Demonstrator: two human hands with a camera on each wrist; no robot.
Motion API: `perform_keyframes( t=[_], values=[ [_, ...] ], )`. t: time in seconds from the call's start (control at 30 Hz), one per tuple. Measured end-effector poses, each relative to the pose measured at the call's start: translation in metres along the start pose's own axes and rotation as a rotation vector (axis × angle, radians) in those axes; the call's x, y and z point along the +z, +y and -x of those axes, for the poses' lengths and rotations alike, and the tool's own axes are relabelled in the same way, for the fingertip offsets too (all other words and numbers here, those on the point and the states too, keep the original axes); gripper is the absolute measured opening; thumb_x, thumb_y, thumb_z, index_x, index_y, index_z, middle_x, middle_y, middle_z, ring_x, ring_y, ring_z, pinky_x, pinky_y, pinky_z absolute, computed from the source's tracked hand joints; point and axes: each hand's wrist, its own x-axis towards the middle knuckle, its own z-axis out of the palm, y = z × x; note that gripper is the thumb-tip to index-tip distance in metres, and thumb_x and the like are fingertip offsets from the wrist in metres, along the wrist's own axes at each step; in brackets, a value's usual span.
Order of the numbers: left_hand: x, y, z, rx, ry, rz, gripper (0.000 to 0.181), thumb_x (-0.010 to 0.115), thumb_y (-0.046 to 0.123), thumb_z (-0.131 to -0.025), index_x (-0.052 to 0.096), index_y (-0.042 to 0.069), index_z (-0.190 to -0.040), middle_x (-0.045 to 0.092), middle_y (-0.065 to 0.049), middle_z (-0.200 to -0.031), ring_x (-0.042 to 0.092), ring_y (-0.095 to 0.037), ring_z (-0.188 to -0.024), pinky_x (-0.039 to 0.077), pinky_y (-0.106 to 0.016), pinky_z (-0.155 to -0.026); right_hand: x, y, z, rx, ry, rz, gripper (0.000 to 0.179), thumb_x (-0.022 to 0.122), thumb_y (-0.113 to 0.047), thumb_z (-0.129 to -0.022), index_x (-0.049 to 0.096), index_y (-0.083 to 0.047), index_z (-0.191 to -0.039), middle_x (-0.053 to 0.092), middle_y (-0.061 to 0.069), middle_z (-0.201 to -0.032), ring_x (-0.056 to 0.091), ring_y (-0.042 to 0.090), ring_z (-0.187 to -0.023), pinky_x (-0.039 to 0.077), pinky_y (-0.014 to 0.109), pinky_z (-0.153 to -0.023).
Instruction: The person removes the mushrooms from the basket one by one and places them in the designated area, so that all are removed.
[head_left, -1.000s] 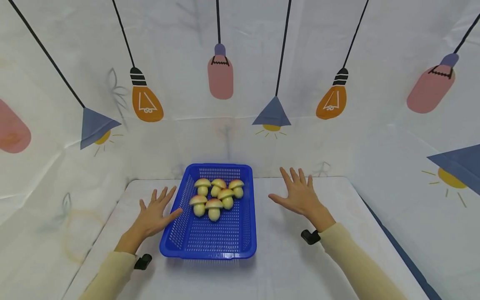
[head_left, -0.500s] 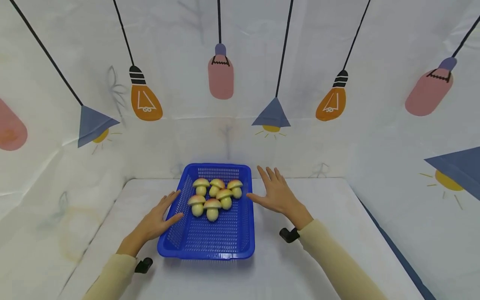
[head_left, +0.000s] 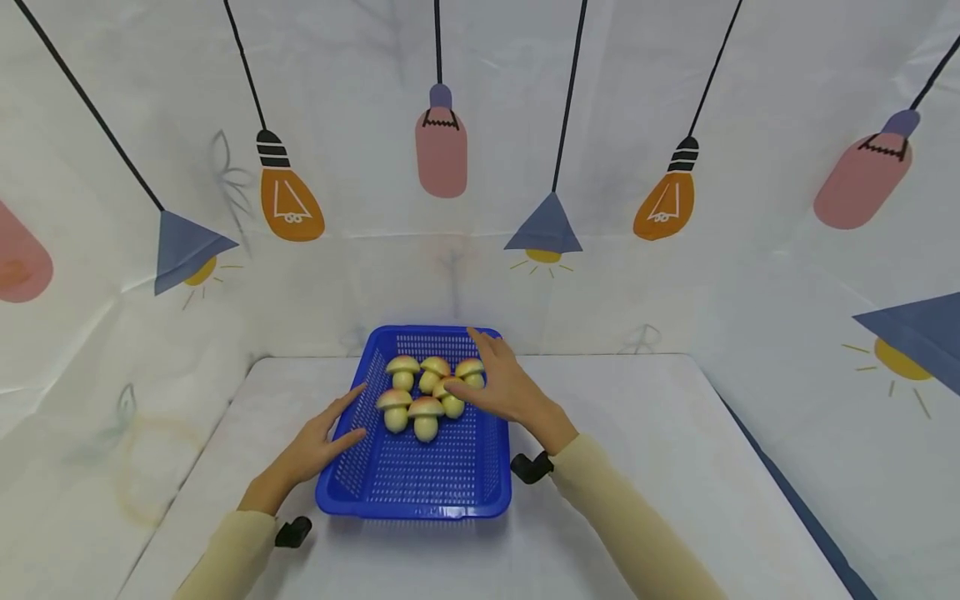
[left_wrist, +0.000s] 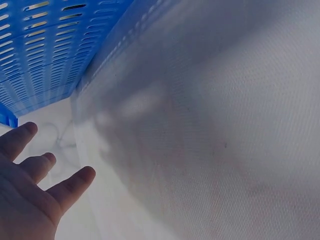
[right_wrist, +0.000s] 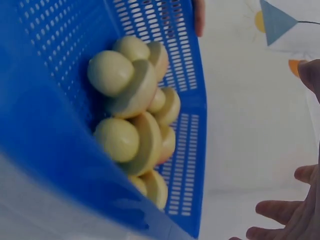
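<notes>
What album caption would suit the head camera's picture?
On a white table, six mushrooms sit in a blue basket, left hand at its edge, right hand over it.

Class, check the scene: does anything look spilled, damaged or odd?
Nothing looks spilled or damaged; six mushrooms sit inside the blue plastic basket. One oddity: a faint yellowish ring on the white backdrop, left of the table, resembling a stain.
</notes>
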Motion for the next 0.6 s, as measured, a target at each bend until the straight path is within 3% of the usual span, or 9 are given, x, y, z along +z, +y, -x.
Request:
perform_keyframes(
  t=[0.23,0.47,0.6],
  values=[
    [0.0,0.0,0.001,-0.046,-0.032,0.04,0.075,0.058,0.038,-0.102,0.02,0.029,-0.166,0.034,-0.028,-0.162,0.047,-0.057,-0.136,0.042,-0.073,-0.1,0.017,-0.006,-0.01,0.0,-0.04,-0.082,0.103,0.061,-0.071,-0.089,0.013,-0.023,-0.167,0.023,0.01,-0.171,0.018,0.036,-0.158,0.031,0.064,-0.116],
    [0.005,0.0,0.0,-0.083,-0.089,0.152,0.074,0.055,0.036,-0.105,0.012,0.038,-0.165,0.039,-0.028,-0.159,0.062,-0.045,-0.121,0.054,-0.06,-0.09,0.037,-0.003,-0.013,0.015,-0.066,-0.16,0.103,0.066,-0.063,-0.09,0.013,-0.02,-0.167,0.023,0.012,-0.17,0.022,0.034,-0.157,0.031,0.061,-0.118],
    [0.007,0.002,-0.001,-0.104,-0.094,0.169,0.076,0.055,0.036,-0.104,0.011,0.038,-0.165,0.039,-0.029,-0.158,0.064,-0.041,-0.118,0.057,-0.057,-0.087,0.048,-0.001,-0.015,0.025,-0.077,-0.201,0.103,0.069,-0.058,-0.09,0.014,-0.015,-0.166,0.028,0.015,-0.168,0.029,0.035,-0.154,0.034,0.058,-0.117]
  ],
)
